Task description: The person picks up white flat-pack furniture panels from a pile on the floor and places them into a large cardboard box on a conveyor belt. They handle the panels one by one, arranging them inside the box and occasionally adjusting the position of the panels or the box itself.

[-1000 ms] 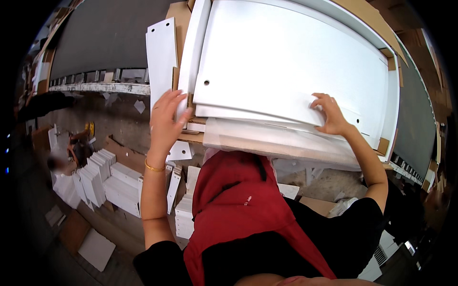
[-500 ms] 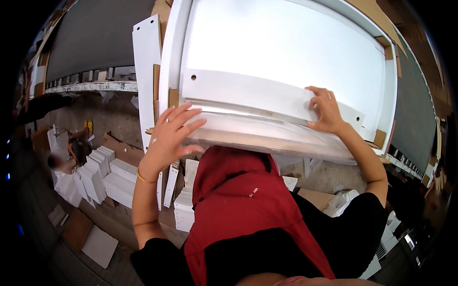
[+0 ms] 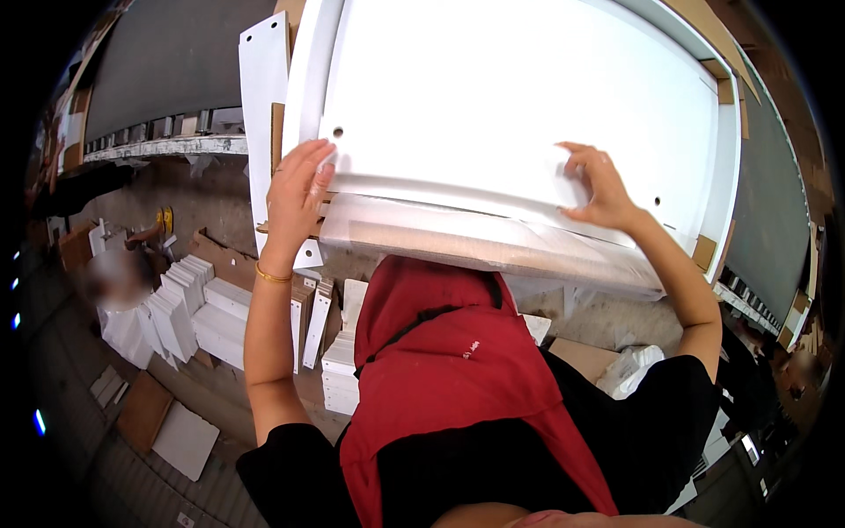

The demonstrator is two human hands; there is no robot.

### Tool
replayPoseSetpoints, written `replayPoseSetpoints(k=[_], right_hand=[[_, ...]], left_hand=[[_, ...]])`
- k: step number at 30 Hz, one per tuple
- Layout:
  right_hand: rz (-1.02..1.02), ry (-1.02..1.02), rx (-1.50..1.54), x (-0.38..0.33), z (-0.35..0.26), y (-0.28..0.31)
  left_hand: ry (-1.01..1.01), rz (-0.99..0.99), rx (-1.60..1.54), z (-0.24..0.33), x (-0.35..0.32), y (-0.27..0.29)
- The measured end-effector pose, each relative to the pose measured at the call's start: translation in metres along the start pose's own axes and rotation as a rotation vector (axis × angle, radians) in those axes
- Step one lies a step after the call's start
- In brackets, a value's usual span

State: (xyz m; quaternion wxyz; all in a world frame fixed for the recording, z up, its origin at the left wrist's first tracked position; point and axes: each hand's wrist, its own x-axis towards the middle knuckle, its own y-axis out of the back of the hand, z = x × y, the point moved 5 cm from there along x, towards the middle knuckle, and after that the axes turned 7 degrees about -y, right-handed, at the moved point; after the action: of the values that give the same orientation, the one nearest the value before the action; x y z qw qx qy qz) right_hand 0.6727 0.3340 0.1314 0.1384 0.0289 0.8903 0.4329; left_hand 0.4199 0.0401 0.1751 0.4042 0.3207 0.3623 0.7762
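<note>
A long white board (image 3: pixel 475 172) with a dark hole near each end lies along the near side of a shallow box of white panels (image 3: pixel 528 70). At the board's left end is my left hand (image 3: pixel 297 194), its fingers pressed together and the thumb against the end. My right hand (image 3: pixel 607 189) spans the board near its right end, with curved fingers on the far side and the thumb at the near edge. Glare hides part of the board's outline. Clear plastic wrap (image 3: pixel 493 238) covers the box's near rim, just in front of my red apron (image 3: pixel 449 352).
A white strip with holes (image 3: pixel 261 114) stands left of the box. Stacked white boards (image 3: pixel 176 308) sit on the floor at left, near another person. Dark conveyor surfaces (image 3: pixel 176 66) flank the box. Cardboard pieces (image 3: pixel 704 251) line its corners.
My left hand has moved up and left onto the board's left end, its fingers closing together. The board has shifted slightly left and lies flatter; my right hand stays at its right part.
</note>
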Motion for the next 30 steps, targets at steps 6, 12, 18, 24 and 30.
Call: replayPoseSetpoints(k=[6,12,18,24,30], right_hand=[[0.021,0.026,-0.123,0.052,0.020,0.011],[-0.139,-0.030,-0.105,0.042,0.016,-0.021],[-0.022,-0.104,-0.149,0.058,-0.011,-0.016],[0.405,-0.083,0.192,0.092,-0.176,-0.016],[-0.408,0.057,0.729,0.145,-0.377,-0.196]], left_hand=[[-0.017,0.221,0.165,-0.005,-0.007,0.017],[0.310,0.744,0.027,-0.064,-0.083,0.060],[0.966,0.555,-0.266,-0.245,-0.217,0.035],[1.048,-0.016,-0.603,-0.326,-0.200,-0.010],[1.073,-0.178,-1.376,-0.331,-0.188,-0.016]])
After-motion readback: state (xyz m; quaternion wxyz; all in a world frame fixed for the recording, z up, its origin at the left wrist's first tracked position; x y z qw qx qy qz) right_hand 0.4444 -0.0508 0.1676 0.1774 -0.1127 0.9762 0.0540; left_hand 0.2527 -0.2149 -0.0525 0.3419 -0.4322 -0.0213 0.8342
